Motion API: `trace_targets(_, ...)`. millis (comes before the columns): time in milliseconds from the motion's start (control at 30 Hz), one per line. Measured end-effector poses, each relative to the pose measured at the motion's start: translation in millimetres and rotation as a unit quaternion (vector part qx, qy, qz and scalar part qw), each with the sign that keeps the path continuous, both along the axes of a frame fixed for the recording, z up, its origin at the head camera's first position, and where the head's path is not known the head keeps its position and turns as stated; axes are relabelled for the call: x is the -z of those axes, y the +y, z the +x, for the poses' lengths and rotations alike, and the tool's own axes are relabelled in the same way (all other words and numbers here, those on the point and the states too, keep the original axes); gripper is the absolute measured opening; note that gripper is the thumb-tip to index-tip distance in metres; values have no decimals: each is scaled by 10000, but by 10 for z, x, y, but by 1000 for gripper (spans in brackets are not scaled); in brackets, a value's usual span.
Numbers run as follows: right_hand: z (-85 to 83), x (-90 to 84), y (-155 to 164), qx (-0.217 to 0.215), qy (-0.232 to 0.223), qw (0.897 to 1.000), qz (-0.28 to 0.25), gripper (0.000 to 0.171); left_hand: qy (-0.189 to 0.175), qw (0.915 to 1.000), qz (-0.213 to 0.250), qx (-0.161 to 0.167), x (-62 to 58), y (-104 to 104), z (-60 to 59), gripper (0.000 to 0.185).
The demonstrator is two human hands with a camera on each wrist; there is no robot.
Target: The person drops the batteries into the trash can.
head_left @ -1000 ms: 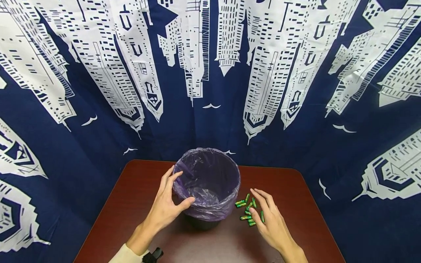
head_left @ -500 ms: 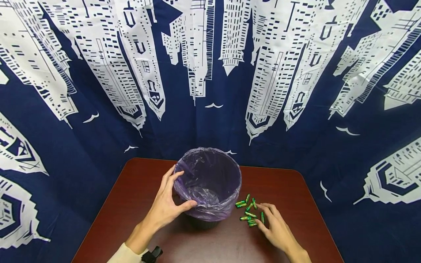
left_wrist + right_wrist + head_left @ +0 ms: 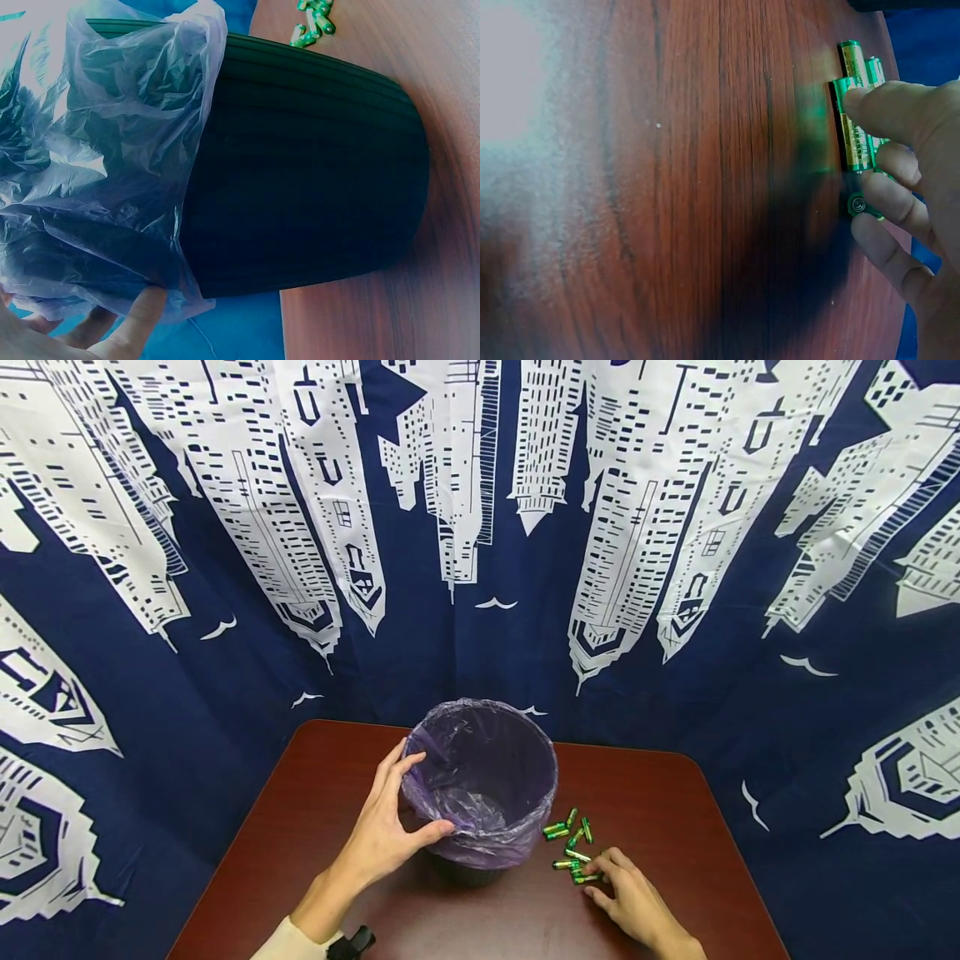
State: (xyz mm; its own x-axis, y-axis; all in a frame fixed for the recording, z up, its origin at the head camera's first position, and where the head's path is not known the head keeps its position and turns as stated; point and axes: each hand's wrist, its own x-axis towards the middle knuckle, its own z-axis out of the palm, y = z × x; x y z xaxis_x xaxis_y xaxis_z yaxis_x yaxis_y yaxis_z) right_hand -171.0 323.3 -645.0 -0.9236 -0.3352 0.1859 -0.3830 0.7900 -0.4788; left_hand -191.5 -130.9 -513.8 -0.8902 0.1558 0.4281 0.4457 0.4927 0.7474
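A dark trash bin point(image 3: 307, 165) lined with a thin purple plastic bag point(image 3: 517, 847) stands upright on the table. My left hand point(image 3: 378, 839) grips its left side, fingertips over the rim and thumb along the front of the bag. Right of the bin lies a loose group of small green-and-gold batteries point(image 3: 577, 837). Over the near end of that group, my right hand point(image 3: 633, 897) has its fingers bent, thumb apart from them. In the right wrist view the thumb overlaps one battery point(image 3: 853, 139), and another battery end point(image 3: 858, 203) shows beside the fingertips.
The reddish-brown wooden table point(image 3: 337, 768) has rounded far corners. Behind it hangs a navy curtain point(image 3: 480, 652) printed with white upside-down buildings and birds. A black strap point(image 3: 351, 942) shows at my left sleeve.
My right hand has come down toward the near batteries, its fingers bending more and covering the battery at the right. The left hand keeps its hold on the bin; the view shifts slightly.
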Motion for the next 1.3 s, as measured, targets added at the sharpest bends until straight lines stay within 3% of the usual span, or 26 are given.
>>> trace_targets(400,-2,96,45,-369,-200,9991,40,22,12,10000,52,59,49,11,32,108)
trace_targets(967,-24,114,89,-578,141,9982,-102,25,-33,10000,6,5,30,3,14,109)
trace_targets(1300,-47,-54,90,-585,385,9974,-187,27,16,10000,-16,-34,15,19,8,110)
